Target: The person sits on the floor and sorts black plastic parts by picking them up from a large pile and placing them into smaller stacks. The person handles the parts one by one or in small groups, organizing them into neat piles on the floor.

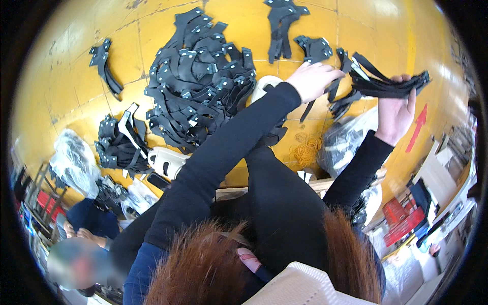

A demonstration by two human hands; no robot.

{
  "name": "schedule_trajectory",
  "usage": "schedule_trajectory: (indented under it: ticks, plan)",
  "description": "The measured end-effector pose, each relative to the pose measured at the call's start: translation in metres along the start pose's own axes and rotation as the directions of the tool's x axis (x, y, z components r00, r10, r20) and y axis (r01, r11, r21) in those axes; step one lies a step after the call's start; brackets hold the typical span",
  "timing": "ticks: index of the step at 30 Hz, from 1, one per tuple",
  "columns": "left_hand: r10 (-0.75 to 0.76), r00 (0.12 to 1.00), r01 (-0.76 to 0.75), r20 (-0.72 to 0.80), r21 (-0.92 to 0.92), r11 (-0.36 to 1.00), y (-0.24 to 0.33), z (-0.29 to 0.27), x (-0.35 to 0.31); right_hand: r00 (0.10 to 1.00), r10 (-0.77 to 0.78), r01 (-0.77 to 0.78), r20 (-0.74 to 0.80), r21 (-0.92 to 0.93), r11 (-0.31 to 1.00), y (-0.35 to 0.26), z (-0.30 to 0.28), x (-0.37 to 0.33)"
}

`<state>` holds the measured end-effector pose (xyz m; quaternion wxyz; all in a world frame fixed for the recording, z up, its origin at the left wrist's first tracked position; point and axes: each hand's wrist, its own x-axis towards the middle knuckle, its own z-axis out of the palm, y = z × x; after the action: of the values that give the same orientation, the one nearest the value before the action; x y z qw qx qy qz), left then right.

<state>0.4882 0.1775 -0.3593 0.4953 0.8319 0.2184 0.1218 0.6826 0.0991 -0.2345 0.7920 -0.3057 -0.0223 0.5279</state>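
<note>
My right hand (pixel 395 117) is closed round a bundle of black fabric strips (pixel 381 87), held up on the right with the strips lying roughly level. My left hand (pixel 316 81) reaches across from the lower left, fingers stretched toward the bundle's left end. It appears to hold nothing. Just beyond it lies a small black cluster of pieces (pixel 313 49) with pale tags. Beneath the bundle are more black pieces (pixel 344 103) on the yellow floor. A large heap of black strips (pixel 195 96) with small white tags spreads left of my left hand.
Beige clogs (pixel 168 161) stand by the heap, beside a smaller black pile (pixel 119 142). Orange rubber bands (pixel 306 151) lie near a clear plastic bag (pixel 351 140). Another person (pixel 91 218) sits at the lower left. Red crates (pixel 401 221) stand at the right.
</note>
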Motion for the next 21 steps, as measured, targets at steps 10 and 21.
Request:
schedule_trajectory:
  ticks: [10, 21]
  plan:
    - [-0.243, 0.719, 0.562, -0.651, 0.339, 0.755, -0.11, -0.067, -0.095, 0.996, 0.09, -0.091, 0.018, 0.047, 0.995, 0.009, -0.009, 0.001]
    - [-0.301, 0.747, 0.476, -0.593, 0.161, 0.865, -0.132, -0.121, -0.161, 0.981, 0.192, -0.194, 0.034, 0.054, 0.98, 0.048, -0.013, 0.003]
